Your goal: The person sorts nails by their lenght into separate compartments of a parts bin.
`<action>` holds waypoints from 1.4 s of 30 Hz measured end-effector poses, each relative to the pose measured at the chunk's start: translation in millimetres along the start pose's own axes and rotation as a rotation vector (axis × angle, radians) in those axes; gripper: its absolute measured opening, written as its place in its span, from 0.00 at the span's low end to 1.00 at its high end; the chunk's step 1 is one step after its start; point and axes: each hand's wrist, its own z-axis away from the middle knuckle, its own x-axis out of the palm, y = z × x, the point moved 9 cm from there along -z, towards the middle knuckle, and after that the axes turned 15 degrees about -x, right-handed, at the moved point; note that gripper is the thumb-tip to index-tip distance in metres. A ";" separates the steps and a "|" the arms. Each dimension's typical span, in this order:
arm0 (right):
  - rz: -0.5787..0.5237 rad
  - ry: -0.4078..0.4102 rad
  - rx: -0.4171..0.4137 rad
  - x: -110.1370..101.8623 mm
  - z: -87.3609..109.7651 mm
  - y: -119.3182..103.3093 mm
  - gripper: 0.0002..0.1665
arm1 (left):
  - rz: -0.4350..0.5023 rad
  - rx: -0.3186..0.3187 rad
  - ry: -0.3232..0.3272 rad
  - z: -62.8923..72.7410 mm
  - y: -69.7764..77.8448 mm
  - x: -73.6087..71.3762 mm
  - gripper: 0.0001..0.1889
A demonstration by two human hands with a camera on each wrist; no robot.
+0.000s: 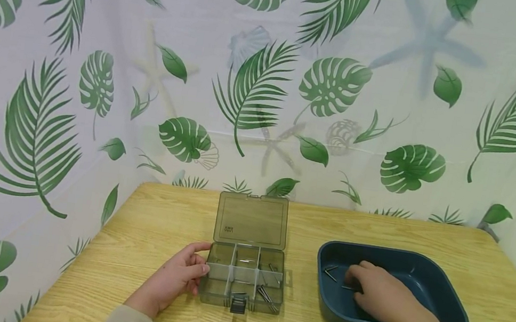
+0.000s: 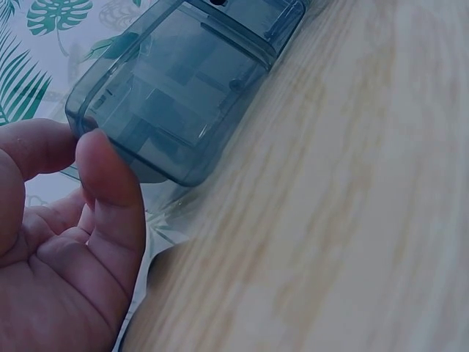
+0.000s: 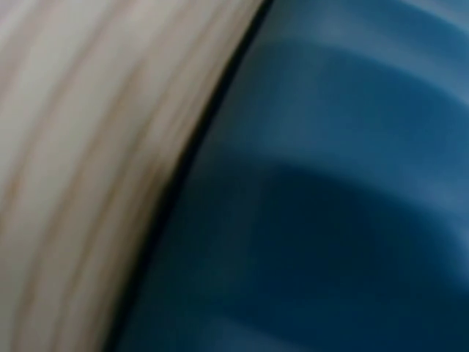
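A smoky clear compartment box (image 1: 243, 277) stands on the table with its lid (image 1: 252, 220) raised at the back. My left hand (image 1: 178, 275) grips the box's left side between thumb and forefinger; the left wrist view shows the thumb (image 2: 110, 172) at the box corner. Several nails (image 1: 266, 297) lie in the front right compartment, with a few thin ones in others. My right hand (image 1: 379, 294) reaches down into a dark blue basin (image 1: 444, 296), fingers bent. A nail (image 1: 346, 287) lies right at its fingertips; whether they pinch it, I cannot tell.
Two more nails (image 1: 330, 273) lie in the basin's left part. The wooden table (image 1: 174, 215) runs back to a leaf-print cloth (image 1: 265, 103) behind and at the sides. Bare tabletop separates the box from the basin.
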 end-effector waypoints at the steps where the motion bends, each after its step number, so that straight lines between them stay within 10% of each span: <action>1: -0.001 -0.002 0.003 0.4 0.0 0.1 0.13 | 0.000 -0.003 0.001 -0.4 -0.4 -0.2 0.32; 25: -0.043 -0.040 0.050 5.5 -2.5 -2.1 0.10 | -0.002 -0.007 0.011 -0.1 0.2 0.0 0.32; 42: -0.233 0.222 -0.067 -33.6 -5.9 -27.9 0.09 | -0.010 -0.007 0.005 -0.1 0.3 0.7 0.32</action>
